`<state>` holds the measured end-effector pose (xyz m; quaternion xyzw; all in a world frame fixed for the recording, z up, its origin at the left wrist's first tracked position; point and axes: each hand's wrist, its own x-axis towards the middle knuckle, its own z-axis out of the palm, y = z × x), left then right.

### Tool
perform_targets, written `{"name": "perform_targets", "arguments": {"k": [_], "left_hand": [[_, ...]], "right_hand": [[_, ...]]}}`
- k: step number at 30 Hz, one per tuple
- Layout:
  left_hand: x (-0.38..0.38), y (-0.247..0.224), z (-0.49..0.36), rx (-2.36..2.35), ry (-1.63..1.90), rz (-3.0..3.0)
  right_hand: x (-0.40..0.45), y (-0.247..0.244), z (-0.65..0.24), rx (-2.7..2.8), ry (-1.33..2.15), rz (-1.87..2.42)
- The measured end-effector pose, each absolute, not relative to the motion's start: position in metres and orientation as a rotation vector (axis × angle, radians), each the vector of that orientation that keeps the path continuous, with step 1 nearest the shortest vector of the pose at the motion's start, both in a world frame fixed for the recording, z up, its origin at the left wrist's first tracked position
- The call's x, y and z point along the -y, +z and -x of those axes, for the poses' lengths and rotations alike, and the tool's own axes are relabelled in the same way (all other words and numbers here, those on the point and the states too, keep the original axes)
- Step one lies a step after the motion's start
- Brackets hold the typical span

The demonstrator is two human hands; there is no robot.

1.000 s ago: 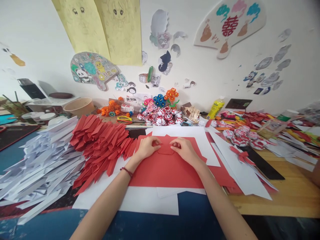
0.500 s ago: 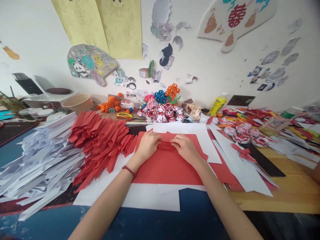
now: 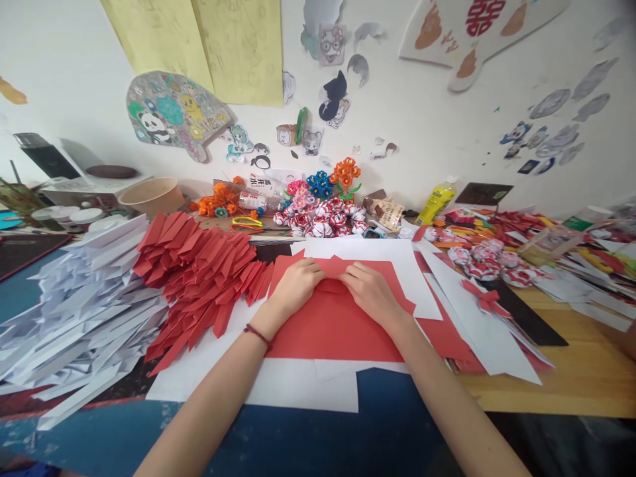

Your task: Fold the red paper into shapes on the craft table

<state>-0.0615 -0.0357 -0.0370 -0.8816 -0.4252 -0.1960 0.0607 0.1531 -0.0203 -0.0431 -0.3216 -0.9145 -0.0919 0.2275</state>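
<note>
From where I stand: flat rectangular red paper sheet point(image 3: 330, 331) nearest, folded white paper strips point(image 3: 94, 311) heaped leftward, seemingly done, then left hand point(image 3: 298, 285) and right hand point(image 3: 368, 288), both grips pinched closed on small curved red paper piece point(image 3: 332, 286) over the sheet's far part, apparently part-folded, creasing unfinished, folded red paper strips point(image 3: 199, 262) slightly beyond, likely done.

Between left hand point(image 3: 301, 283) and right hand point(image 3: 365, 286): red piece point(image 3: 332, 286), matt paper. Beneath both: red sheet point(image 3: 332, 331), smooth matt paper. Right of right hand: counter point(image 3: 541, 389), smooth-looking wood.
</note>
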Motion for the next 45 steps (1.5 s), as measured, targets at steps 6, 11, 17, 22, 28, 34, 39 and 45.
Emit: {"name": "perform_targets", "arguments": {"k": [6, 11, 17, 22, 28, 34, 39, 45], "left_hand": [[0.039, -0.035, 0.059, 1.133, -0.285, 2.586], [0.04, -0.035, 0.056, 1.032, -0.187, 2.514], [0.04, -0.034, 0.055, 0.993, -0.174, 2.512], [0.04, -0.033, 0.054, 0.99, -0.17, 2.519], [0.043, -0.03, 0.054, 1.052, -0.176, 2.578], [0.049, -0.026, 0.058, 1.209, -0.24, 2.627], [0.054, -0.024, 0.056, 1.325, -0.288, 2.633], [0.053, -0.023, 0.054, 1.325, -0.251, 2.631]], "right_hand": [[0.026, -0.045, -0.15, 2.568, -0.462, 0.906], [0.027, -0.046, -0.15, 2.593, -0.467, 0.933], [0.027, -0.046, -0.15, 2.597, -0.446, 0.96], [0.028, -0.045, -0.149, 2.615, -0.45, 0.96], [0.031, -0.043, -0.149, 2.644, -0.432, 0.962], [0.033, -0.042, -0.154, 2.596, -0.337, 1.051], [0.037, -0.042, -0.155, 2.553, -0.266, 1.137], [0.038, -0.039, -0.151, 2.501, -0.195, 1.213]]}}
